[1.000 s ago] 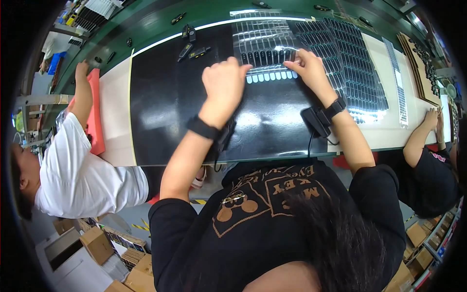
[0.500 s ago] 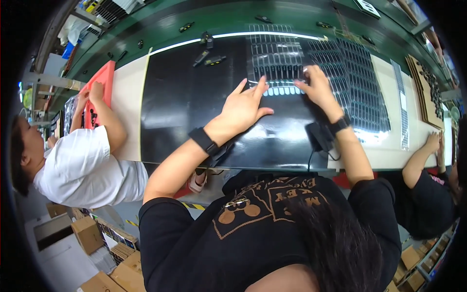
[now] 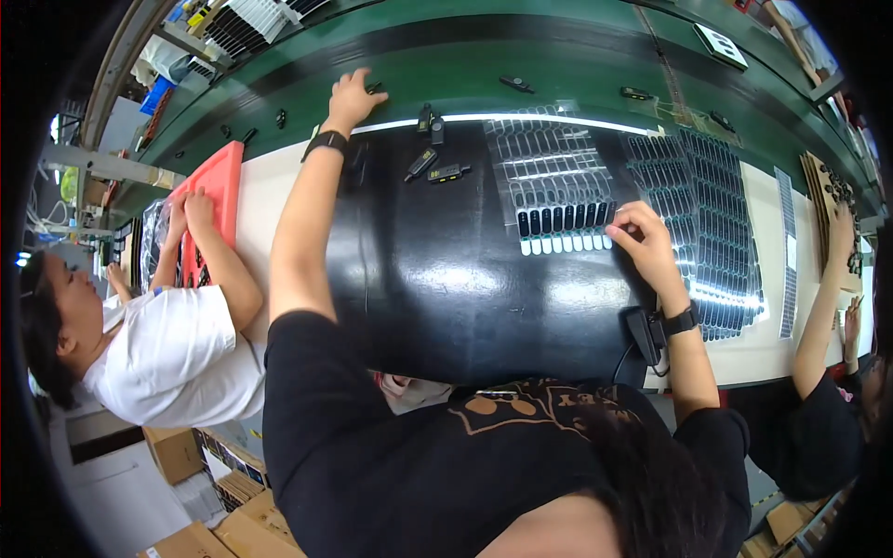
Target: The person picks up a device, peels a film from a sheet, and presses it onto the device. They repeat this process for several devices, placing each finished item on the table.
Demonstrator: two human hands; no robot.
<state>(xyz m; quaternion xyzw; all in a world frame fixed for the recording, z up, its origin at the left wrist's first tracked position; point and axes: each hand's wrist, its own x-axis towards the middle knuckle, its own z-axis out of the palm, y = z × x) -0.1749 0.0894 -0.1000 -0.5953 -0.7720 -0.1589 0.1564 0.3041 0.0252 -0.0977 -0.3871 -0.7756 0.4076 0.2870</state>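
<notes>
The clear sheet (image 3: 551, 167) of oval cut-outs lies on the black mat (image 3: 419, 321), its far end reaching over the pale edge strip onto the green surface (image 3: 326, 65). Dark strips fill the row nearest the person, with white rounded tabs (image 3: 563, 245) below. At that row's right end is the right hand (image 3: 647, 244), thumb and forefinger brought close together at the corner (whether they pinch the film is too small to tell).

The left hand (image 3: 350, 100) stretches far forward over the green surface, fingers spread, a small dark device (image 3: 375, 88) between thumb and forefinger; contact is unclear. Four similar devices (image 3: 450, 174) cluster near the mat's far edge, left of the sheet.

To the right, more patterned sheets (image 3: 724, 219) overlap on the pale counter (image 3: 758, 358). By the right wrist sits a black box (image 3: 640, 333) with a cable. Farther left, a co-worker in white (image 3: 172, 344) handles things at a red tray (image 3: 226, 191).
</notes>
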